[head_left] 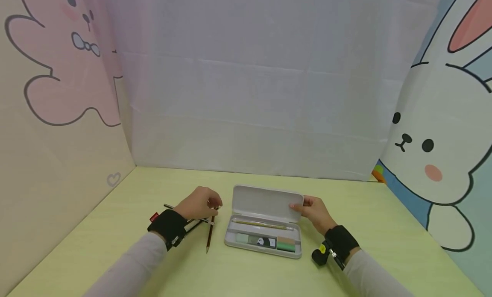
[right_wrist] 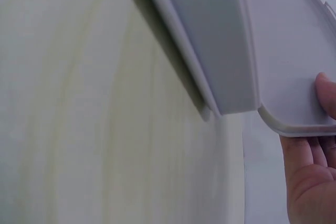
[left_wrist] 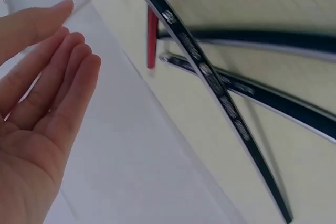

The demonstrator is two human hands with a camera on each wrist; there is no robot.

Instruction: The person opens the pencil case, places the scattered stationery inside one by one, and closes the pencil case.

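A pale grey pencil case [head_left: 228, 241] lies on the table with its lid [head_left: 261, 201] raised. My right hand [head_left: 317, 211] pinches the right end of that lid, thumb on the inner face and fingers behind, as the right wrist view also shows. Left of the case, my left hand [head_left: 197, 203] hovers over several pencils, its fingers slightly bent and nothing seen between them. A reddish-brown pencil [head_left: 209, 237] points toward me; a dark pencil with silver lettering [left_wrist: 210, 82] crosses others in the left wrist view.
Inside the case lie a gold pencil [head_left: 261, 224] in the upper slot, and a panda-printed piece [head_left: 266, 242] and a green block [head_left: 286, 247] in the lower one. White cloth [head_left: 261, 96] closes off the back; printed side panels stand left and right.
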